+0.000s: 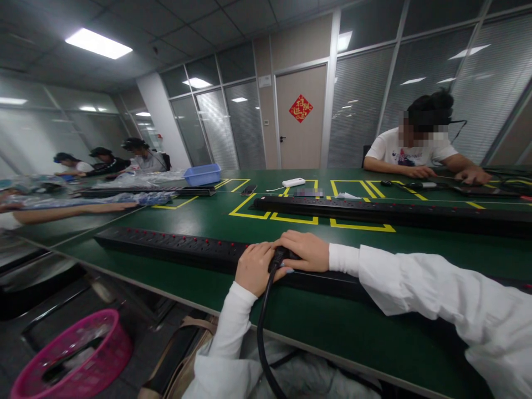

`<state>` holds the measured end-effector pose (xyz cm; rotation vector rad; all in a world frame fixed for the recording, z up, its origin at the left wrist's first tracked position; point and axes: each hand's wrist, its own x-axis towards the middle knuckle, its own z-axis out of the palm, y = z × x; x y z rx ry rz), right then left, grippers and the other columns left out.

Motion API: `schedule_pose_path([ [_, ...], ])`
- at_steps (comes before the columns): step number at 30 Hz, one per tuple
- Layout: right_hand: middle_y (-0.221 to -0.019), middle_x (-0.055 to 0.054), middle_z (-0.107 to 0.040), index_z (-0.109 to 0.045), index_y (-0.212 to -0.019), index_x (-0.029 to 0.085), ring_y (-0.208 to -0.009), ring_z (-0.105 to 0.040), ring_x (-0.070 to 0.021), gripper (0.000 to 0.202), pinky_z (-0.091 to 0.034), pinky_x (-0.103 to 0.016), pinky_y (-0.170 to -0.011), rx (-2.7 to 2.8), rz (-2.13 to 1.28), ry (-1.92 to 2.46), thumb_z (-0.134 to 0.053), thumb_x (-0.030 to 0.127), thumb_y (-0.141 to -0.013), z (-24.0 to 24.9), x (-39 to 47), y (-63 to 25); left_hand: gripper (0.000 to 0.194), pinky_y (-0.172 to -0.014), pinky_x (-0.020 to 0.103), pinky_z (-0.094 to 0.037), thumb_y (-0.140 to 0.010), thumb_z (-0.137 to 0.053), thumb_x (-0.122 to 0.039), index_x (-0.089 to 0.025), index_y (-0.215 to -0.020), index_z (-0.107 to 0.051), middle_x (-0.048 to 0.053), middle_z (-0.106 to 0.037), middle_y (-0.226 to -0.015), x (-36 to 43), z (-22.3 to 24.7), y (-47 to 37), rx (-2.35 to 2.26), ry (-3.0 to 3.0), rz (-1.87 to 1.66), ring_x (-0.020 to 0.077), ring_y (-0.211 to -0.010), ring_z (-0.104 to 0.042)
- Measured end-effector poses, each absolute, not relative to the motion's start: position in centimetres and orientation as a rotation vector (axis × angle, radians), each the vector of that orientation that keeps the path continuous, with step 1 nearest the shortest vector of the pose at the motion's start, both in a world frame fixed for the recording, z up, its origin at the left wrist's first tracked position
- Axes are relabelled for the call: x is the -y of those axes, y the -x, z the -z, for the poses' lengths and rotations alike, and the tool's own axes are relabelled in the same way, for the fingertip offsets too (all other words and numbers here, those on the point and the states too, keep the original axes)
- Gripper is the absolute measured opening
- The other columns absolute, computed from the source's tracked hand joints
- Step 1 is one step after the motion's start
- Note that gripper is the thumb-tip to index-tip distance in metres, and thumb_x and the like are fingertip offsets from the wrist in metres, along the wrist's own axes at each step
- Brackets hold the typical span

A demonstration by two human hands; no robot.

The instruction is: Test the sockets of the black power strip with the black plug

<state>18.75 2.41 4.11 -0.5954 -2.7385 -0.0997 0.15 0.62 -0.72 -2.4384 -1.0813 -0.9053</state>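
A long black power strip with a row of small red parts lies along the near side of the green table. At its middle, my left hand and my right hand meet around a black plug. Fingers of both hands are wrapped against the plug, which sits at the strip's top. From it a thick black cable hangs over the table edge towards my lap. The plug's front end is hidden by my fingers.
Another long black strip lies farther back, beside yellow tape marks. Behind it are a white device and a blue bin. A person works at the right; another person's arm reaches in from the left. A pink basket stands on the floor.
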Motion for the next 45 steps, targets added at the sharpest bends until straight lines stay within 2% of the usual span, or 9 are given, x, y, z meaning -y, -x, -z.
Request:
schedule_pose_path([
  [45, -0.095, -0.01, -0.049, -0.043, -0.112, 0.015, -0.087, -0.045, -0.0192, 0.039, -0.041, -0.031, -0.07, 2.735, 0.105, 0.614, -0.042, 0.04, -0.082, -4.4, -2.04, -18.73, 0.041, -0.083, 0.037, -0.04, -0.071, -0.05, -0.05, -0.017, -0.095, -0.055, 0.008, -0.061, -0.098, -0.29, 0.5, -0.33, 1.097, 2.422, 0.9, 0.0227, -0.093, -0.055],
])
